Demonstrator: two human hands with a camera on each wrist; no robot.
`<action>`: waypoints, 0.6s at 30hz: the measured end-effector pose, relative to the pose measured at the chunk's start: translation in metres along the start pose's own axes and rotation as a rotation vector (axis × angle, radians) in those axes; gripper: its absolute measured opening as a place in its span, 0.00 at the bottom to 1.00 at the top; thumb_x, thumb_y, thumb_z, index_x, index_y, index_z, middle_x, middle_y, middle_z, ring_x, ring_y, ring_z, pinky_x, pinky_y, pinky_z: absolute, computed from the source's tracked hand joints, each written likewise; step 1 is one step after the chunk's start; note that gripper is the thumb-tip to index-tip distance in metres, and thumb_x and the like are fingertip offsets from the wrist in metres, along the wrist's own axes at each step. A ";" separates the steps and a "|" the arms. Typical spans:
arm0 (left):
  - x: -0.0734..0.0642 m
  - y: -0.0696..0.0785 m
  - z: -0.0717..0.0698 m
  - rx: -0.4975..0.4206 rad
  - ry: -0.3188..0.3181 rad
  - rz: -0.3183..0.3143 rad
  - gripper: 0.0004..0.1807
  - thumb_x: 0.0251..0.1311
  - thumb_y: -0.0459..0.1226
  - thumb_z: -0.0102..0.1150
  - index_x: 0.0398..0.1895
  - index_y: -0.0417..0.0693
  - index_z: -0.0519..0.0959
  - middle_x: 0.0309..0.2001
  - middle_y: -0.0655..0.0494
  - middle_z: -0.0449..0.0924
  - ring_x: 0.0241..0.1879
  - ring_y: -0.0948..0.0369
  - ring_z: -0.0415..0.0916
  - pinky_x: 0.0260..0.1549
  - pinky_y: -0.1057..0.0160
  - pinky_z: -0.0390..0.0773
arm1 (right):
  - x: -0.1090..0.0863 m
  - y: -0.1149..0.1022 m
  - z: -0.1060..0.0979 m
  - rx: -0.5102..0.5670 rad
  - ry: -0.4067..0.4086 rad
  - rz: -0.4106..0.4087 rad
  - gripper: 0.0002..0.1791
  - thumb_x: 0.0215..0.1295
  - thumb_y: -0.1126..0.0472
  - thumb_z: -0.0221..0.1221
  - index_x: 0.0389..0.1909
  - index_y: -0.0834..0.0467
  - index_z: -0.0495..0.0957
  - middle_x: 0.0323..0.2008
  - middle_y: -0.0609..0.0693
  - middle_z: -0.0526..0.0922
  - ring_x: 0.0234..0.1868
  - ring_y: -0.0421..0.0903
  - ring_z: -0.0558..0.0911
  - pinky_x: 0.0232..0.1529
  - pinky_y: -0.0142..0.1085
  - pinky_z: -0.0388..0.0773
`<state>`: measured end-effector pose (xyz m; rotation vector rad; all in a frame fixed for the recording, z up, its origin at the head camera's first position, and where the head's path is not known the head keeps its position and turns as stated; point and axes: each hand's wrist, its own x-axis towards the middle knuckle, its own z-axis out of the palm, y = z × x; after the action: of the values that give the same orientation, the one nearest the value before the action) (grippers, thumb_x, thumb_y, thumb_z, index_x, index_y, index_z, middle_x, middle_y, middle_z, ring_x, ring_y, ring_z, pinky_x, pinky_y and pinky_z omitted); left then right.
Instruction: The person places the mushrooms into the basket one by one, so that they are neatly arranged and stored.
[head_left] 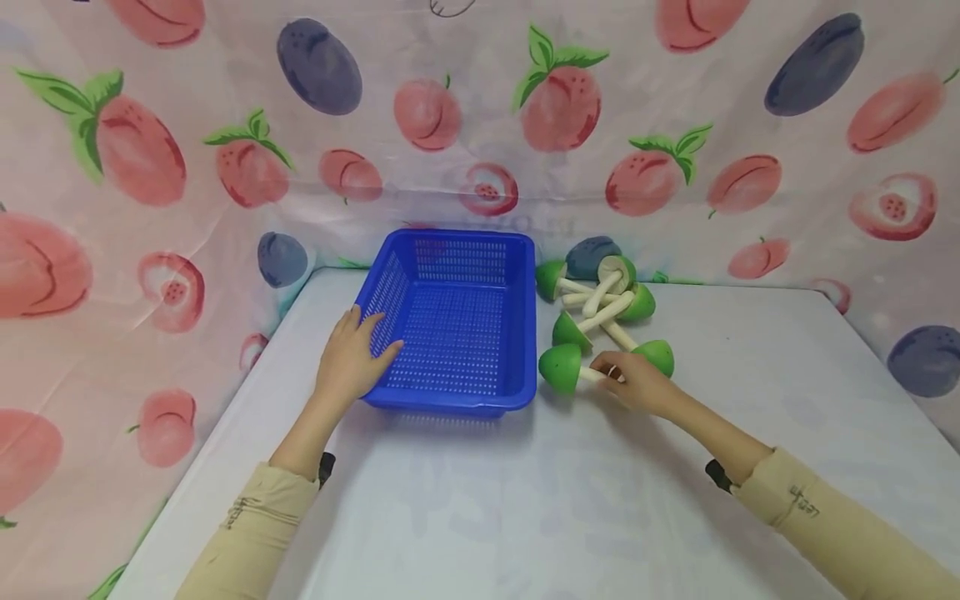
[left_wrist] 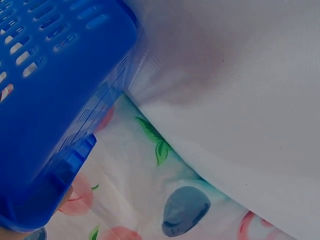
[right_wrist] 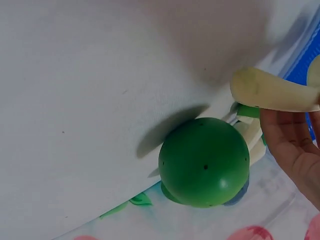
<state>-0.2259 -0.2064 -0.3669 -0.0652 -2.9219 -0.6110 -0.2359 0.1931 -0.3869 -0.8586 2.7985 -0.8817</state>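
Observation:
A blue plastic basket (head_left: 455,402) with slotted walls sits on the white table. My left hand (head_left: 352,354) holds its left rim, thumb over the inside; the left wrist view shows the basket's wall (left_wrist: 65,95) up close, with the hand mostly hidden behind the rim. To the basket's right, my right hand (head_left: 637,383) pinches the pale stem of a toy mushroom with a green cap (head_left: 560,368). In the right wrist view, the stem (right_wrist: 275,92) lies across my fingers, and another green cap (right_wrist: 205,162) stands nearby.
Several more green-capped toy mushrooms (head_left: 636,302) lie piled behind my right hand, close to the basket's right wall. A fruit-print cloth (head_left: 480,108) hangs along the table's back and left edges.

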 end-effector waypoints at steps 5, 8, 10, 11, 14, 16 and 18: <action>0.000 0.002 -0.001 0.007 -0.003 -0.001 0.34 0.63 0.51 0.52 0.66 0.38 0.64 0.70 0.29 0.50 0.71 0.37 0.45 0.67 0.37 0.52 | 0.002 -0.001 -0.010 0.046 0.006 0.041 0.08 0.61 0.74 0.55 0.41 0.71 0.76 0.38 0.63 0.82 0.37 0.54 0.81 0.36 0.39 0.80; 0.001 0.004 -0.002 0.007 -0.001 -0.004 0.34 0.63 0.50 0.52 0.66 0.38 0.64 0.70 0.29 0.50 0.71 0.37 0.45 0.67 0.38 0.51 | 0.006 -0.002 -0.016 0.045 0.039 0.029 0.09 0.61 0.74 0.55 0.42 0.72 0.75 0.39 0.65 0.82 0.38 0.57 0.82 0.36 0.41 0.81; 0.003 0.004 -0.002 0.012 0.002 -0.005 0.34 0.63 0.50 0.52 0.66 0.38 0.64 0.70 0.29 0.50 0.71 0.37 0.46 0.67 0.38 0.51 | 0.008 -0.004 -0.020 0.042 0.061 0.013 0.10 0.61 0.73 0.55 0.44 0.73 0.75 0.40 0.66 0.81 0.39 0.58 0.82 0.38 0.44 0.81; 0.003 0.004 -0.002 0.015 0.001 -0.006 0.34 0.63 0.49 0.52 0.66 0.38 0.63 0.70 0.29 0.50 0.71 0.37 0.46 0.68 0.38 0.51 | 0.009 -0.005 -0.022 0.038 0.072 0.008 0.11 0.62 0.73 0.55 0.44 0.73 0.75 0.40 0.66 0.81 0.39 0.58 0.81 0.38 0.45 0.81; 0.004 0.004 -0.002 0.022 -0.006 -0.007 0.34 0.63 0.50 0.53 0.66 0.38 0.63 0.70 0.29 0.50 0.71 0.37 0.46 0.68 0.39 0.51 | 0.014 -0.009 -0.027 0.036 0.098 -0.001 0.12 0.63 0.72 0.55 0.46 0.73 0.75 0.41 0.67 0.81 0.41 0.60 0.81 0.42 0.48 0.80; 0.003 0.004 -0.003 0.024 -0.016 -0.007 0.34 0.63 0.50 0.53 0.66 0.38 0.63 0.70 0.28 0.50 0.71 0.37 0.46 0.68 0.39 0.51 | 0.018 -0.013 -0.029 0.037 0.113 -0.007 0.12 0.63 0.72 0.55 0.47 0.73 0.74 0.42 0.67 0.81 0.42 0.60 0.81 0.44 0.49 0.79; 0.002 0.004 -0.003 0.022 -0.019 -0.010 0.34 0.63 0.49 0.53 0.66 0.38 0.63 0.70 0.28 0.50 0.71 0.37 0.46 0.68 0.39 0.51 | 0.024 -0.016 -0.032 0.033 0.121 -0.008 0.12 0.64 0.72 0.55 0.47 0.72 0.75 0.43 0.66 0.81 0.43 0.60 0.81 0.45 0.49 0.79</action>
<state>-0.2272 -0.2041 -0.3626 -0.0541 -2.9484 -0.5825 -0.2558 0.1856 -0.3490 -0.8400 2.8750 -1.0116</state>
